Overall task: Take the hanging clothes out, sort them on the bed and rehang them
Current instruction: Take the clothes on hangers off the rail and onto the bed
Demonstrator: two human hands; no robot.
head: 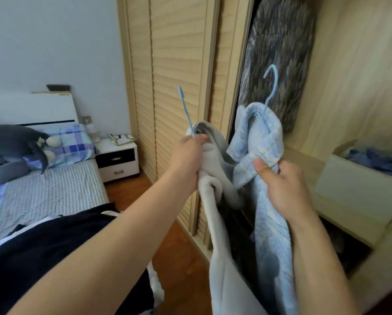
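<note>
Now left grip [188,155] bunches grey fleece garment [215,201] at blue wire hanger [186,110]; right grip [281,187] clutches pale-blue fuzzy garment [258,133], both clear of wardrobe, bound for bed [54,187].

Bed [54,189] at left, covered by a small-checked sheet, with a white headboard [31,108] at its far end; on it lie a blue plaid pillow [74,142], a dark grey plush toy [13,142] resting against the pillow, and a black garment with white trim [42,242] spread over the near end. Wooden floor [179,258] between bed and wardrobe, carrying a white bedside cabinet [117,158] with 1 dark drawer front and small objects on top. Wardrobe shelf [304,164] at right, bearing a pale box [354,189] that holds blue fabric.
</note>
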